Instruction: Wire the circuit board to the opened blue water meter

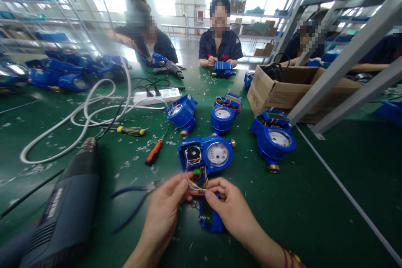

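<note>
Just in front of me lies a blue water meter [216,153] with a round white dial and an opened side box. Thin yellow, red and white wires [197,185] run out of it towards me. My left hand [171,201] pinches these wires between thumb and fingers. From the other side my right hand [226,205] is closed on the same wires, over a blue cover [211,217] with a small screen. That cover is partly hidden under the right hand. Close to my left hand lie blue-handled pliers [133,203].
A heat gun [70,201] lies at the left, near an orange screwdriver [154,153], a yellow screwdriver [130,130] and a white power strip [157,96]. More meters [274,138] and a cardboard box [282,92] stand ahead. Co-workers [220,42] sit opposite. Plastic scraps litter the green table.
</note>
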Action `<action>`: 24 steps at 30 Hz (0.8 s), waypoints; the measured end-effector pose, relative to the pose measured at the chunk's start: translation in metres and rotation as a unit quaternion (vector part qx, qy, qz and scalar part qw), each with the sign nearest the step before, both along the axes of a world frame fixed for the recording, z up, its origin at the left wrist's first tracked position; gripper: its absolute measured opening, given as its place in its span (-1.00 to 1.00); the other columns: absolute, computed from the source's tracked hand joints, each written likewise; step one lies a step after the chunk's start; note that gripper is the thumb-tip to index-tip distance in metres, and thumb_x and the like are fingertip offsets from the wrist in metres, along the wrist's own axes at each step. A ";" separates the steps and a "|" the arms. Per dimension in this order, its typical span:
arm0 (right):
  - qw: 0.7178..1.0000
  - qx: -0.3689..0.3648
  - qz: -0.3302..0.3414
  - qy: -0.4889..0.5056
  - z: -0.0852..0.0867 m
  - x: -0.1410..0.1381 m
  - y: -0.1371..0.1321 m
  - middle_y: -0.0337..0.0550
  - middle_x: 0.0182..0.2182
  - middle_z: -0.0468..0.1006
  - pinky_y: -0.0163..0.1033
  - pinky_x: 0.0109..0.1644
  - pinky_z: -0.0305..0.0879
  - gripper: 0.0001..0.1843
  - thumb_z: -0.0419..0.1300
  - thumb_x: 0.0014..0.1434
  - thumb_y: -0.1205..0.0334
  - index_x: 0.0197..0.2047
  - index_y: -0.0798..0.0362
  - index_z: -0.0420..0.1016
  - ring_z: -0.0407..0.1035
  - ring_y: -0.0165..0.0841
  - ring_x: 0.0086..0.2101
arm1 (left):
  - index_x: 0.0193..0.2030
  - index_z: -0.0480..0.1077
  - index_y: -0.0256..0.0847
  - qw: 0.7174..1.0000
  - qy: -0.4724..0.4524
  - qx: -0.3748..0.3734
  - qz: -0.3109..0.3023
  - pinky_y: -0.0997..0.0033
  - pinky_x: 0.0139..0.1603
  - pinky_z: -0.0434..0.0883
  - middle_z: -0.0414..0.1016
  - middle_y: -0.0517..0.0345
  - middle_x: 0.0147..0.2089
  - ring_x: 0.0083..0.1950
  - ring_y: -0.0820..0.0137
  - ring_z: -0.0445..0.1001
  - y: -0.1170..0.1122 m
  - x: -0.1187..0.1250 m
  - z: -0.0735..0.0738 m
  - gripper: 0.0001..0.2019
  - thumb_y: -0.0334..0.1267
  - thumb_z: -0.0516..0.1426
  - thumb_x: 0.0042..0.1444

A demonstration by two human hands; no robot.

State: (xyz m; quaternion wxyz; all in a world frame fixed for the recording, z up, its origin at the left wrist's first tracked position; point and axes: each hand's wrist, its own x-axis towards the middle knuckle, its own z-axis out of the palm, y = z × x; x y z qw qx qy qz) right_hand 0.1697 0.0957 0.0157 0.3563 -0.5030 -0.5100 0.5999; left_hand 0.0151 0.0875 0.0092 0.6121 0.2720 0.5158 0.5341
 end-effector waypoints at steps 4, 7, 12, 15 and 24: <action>0.997 -0.041 -0.041 0.049 -0.009 0.001 -0.003 -0.29 -0.50 0.49 -0.31 -0.36 0.27 -0.74 0.14 0.12 0.11 -0.18 0.05 0.21 0.39 -0.40 -0.47 | -0.17 0.41 -0.32 1.000 -0.021 0.002 0.001 0.56 -0.34 0.38 0.54 0.09 -0.37 -0.41 0.50 0.46 -0.002 0.002 0.000 -0.74 -0.23 0.22 0.01; 0.997 -0.030 -0.042 0.056 -0.012 0.003 -0.005 -0.39 -0.58 0.38 -0.38 -0.46 0.17 -0.78 0.10 0.16 0.09 -0.20 0.02 0.21 0.29 -0.46 -0.55 | -0.22 0.40 -0.29 1.000 -0.030 -0.004 0.005 0.52 -0.31 0.39 0.55 0.08 -0.36 -0.38 0.46 0.48 -0.004 0.006 0.001 -0.76 -0.23 0.23 -0.01; 0.999 -0.023 -0.001 0.042 -0.005 0.003 -0.003 -0.34 -0.55 0.40 -0.40 -0.42 0.15 -0.82 0.12 0.14 0.11 -0.32 0.06 0.30 0.28 -0.48 -0.52 | -0.25 0.37 -0.25 0.999 -0.030 -0.015 0.029 0.57 -0.33 0.37 0.52 0.17 -0.41 -0.39 0.51 0.46 -0.005 0.009 0.001 -0.78 -0.20 0.23 -0.01; 0.999 -0.025 0.012 0.033 -0.001 0.002 0.000 -0.23 -0.45 0.49 -0.35 -0.32 0.23 -0.83 0.17 0.09 0.16 -0.32 0.10 0.37 0.37 -0.42 -0.41 | -0.27 0.38 -0.27 0.999 -0.030 -0.017 0.036 0.58 -0.35 0.36 0.51 0.17 -0.40 -0.41 0.53 0.43 -0.006 0.008 0.001 -0.77 -0.17 0.21 0.01; 0.998 -0.050 -0.012 0.035 -0.001 0.007 0.004 -0.28 -0.57 0.46 -0.36 -0.39 0.21 -0.71 0.21 0.06 0.06 -0.48 0.13 0.42 0.33 -0.45 -0.51 | -0.33 0.39 -0.32 1.000 -0.022 -0.011 0.015 0.56 -0.34 0.35 0.51 0.12 -0.43 -0.40 0.51 0.43 -0.005 0.007 0.005 -0.79 -0.23 0.26 -0.05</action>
